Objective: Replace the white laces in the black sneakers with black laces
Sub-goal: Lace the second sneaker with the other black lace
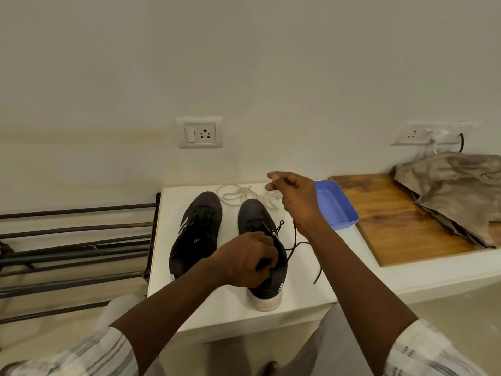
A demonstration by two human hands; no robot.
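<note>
Mid-frame we grip the sneaker (254,213) w/ left hand (248,257), right hand (295,202) pinching the limp, light black lace (294,233); best held nr its tip.

No readable text; small white logo marks: left sneaker (196,232) tongue, right sneaker (267,284) heel.

dim, warm, even light | soft shadows | edges bowed | slight blur
</note>
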